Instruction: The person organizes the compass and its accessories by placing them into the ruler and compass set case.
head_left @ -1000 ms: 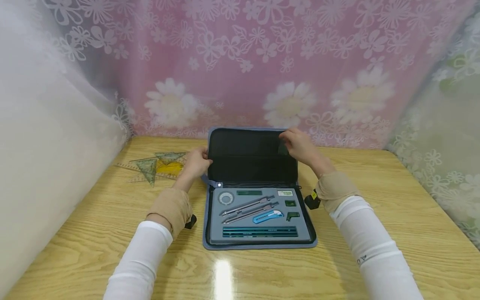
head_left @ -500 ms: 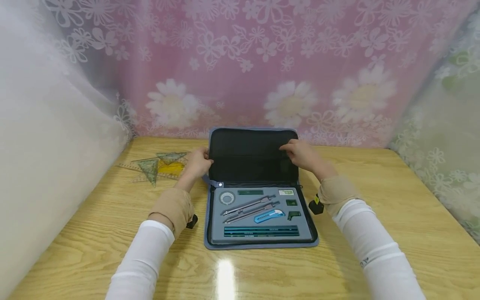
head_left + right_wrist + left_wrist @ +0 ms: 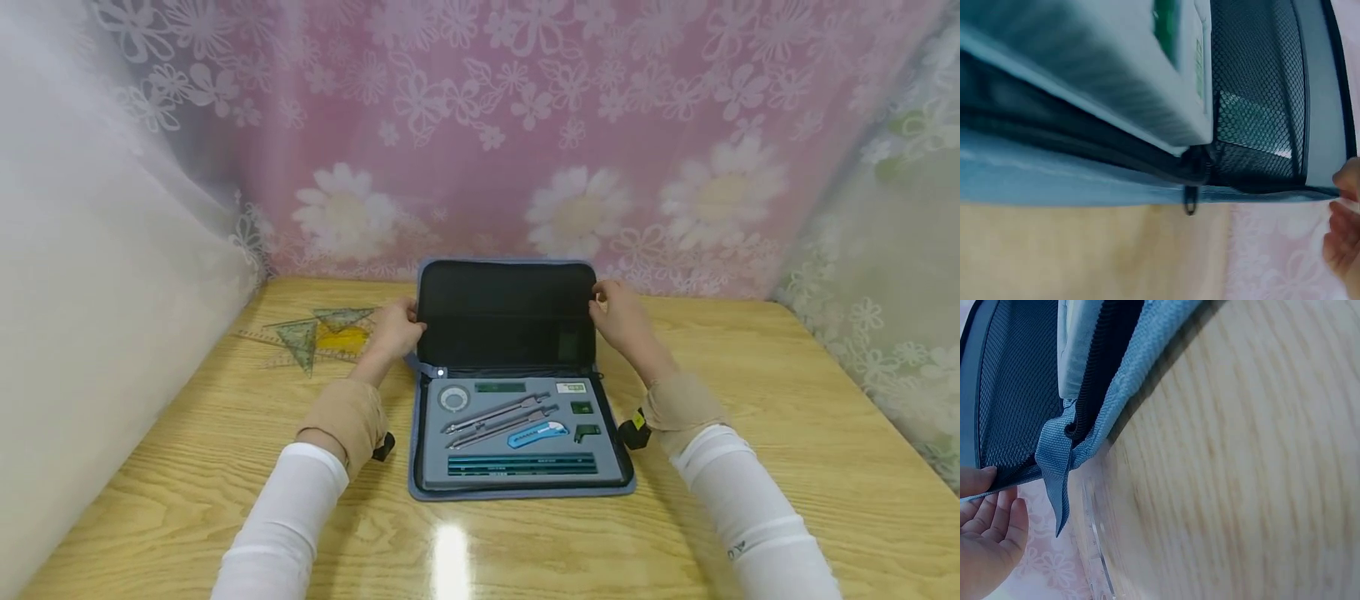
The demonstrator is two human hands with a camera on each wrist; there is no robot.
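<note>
A blue zip case (image 3: 416, 467) lies unzipped on the table, its black lid (image 3: 502, 292) raised at the back. My left hand (image 3: 393, 330) pinches the lid's left edge, thumb inside and fingers behind, as the left wrist view shows. At the opposite edge my right hand (image 3: 622, 317) grips the lid between thumb and fingers. Behind the lid's mesh pocket (image 3: 1250, 37) sits a small greenish flat piece (image 3: 1247, 122), low on the right. The grey foam insert (image 3: 435, 471) holds two compasses (image 3: 502, 421), a blue utility knife (image 3: 537, 434) and dark green pencils (image 3: 521, 464).
Clear triangle rulers (image 3: 298, 342) and a yellow piece (image 3: 341, 338) lie left of the case. Also in the foam are a white ring (image 3: 453, 398), an eraser (image 3: 571, 387) and small green pieces (image 3: 581, 407). A flowered curtain (image 3: 480, 167) hangs behind the table.
My right hand has gone from inside the lid, near its upper right, down and outward to the right edge. The greenish piece now shows low in the pocket. My left hand stays put.
</note>
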